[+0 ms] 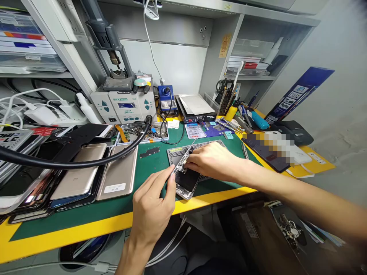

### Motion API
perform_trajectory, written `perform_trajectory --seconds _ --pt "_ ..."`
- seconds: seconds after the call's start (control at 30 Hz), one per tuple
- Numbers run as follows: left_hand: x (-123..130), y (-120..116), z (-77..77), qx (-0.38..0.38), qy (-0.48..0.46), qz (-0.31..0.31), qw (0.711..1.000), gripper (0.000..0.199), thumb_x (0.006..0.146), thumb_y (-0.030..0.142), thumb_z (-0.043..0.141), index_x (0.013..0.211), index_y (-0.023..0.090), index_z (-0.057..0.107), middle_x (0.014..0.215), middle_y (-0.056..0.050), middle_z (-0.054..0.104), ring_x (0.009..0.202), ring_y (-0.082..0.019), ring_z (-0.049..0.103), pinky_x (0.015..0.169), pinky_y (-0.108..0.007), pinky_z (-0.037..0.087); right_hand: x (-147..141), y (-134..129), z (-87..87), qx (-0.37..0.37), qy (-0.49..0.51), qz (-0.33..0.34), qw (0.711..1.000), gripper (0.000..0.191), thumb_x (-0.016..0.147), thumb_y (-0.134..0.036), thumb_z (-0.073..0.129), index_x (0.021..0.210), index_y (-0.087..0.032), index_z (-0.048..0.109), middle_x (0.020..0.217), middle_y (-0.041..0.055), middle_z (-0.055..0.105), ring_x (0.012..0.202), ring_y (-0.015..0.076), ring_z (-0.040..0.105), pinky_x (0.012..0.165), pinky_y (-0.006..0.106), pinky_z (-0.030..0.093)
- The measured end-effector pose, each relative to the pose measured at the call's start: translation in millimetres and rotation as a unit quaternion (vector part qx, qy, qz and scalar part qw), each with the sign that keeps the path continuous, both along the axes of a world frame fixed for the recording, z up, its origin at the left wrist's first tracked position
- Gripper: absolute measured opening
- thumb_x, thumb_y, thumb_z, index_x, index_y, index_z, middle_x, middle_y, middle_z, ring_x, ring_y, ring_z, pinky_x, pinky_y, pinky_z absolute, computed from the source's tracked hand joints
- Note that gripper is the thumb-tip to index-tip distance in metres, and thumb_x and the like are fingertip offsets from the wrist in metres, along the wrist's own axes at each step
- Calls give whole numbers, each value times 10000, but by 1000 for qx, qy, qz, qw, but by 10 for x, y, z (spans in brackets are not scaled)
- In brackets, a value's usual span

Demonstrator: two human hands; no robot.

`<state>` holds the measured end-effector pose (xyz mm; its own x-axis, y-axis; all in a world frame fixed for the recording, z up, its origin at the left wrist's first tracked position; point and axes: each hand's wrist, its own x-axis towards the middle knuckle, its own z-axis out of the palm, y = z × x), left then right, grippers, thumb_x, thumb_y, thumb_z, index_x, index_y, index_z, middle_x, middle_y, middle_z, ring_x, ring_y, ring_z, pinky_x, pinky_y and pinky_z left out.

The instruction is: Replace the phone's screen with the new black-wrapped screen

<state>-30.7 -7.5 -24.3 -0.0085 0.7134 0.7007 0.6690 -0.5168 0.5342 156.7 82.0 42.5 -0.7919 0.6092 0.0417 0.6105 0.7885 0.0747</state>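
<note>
While the green mat [153,168] bears the perforated pad [173,154] and, at its near side, the opened phone [187,182], the right hand [212,158] hides its hold; the left hand [156,193] pinches a tilted piece [180,165]; internal work seems in hand, wanting steadiness next

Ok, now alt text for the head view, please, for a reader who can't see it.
A person's left hand pinches a slim part above an opened phone, the right hand curled close beside it, on a bench with a green mat. Gold phone backs lie to the left; a grey control unit stands behind.
</note>
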Motion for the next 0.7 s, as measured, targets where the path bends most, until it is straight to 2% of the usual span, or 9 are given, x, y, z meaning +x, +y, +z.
perform_trajectory --seconds 0.2,0.37,0.47,0.7 --pt "-15 -10 9 -9 -11 -5 1000 252 902 84 624 1126 152 719 1044 -56 769 943 -156 720 925 -277 569 -47 37 59 -31 -1 0 1000 356 1014 -293 511 764 -129 706 705 115 725 590 175 608 551 317 214" --pt "-29 -16 3 -20 -24 -6 999 250 908 88 622 1132 139 721 1054 -58 769 957 -145 717 925 -253 567 -5 59 130 -102 32 4 994 194 957 -183 560 863 -160 729 875 82 751 714 168 641 588 277 313" --pt "-27 -12 -9 -24 -30 -6 999 257 912 94 619 1143 139 722 1060 -54 769 964 -139 716 932 -245 564 34 85 143 -159 49 -2 986 172 914 -150 586 957 -193 747 913 48 752 760 158 645 616 246 367" --pt "-20 -3 -18 -28 -40 -2 999 255 916 108 617 1144 144 727 1067 -51 770 974 -138 715 942 -240 560 16 182 129 -251 71 -25 965 181 895 -205 620 997 -187 770 799 14 722 617 114 575 566 221 366"
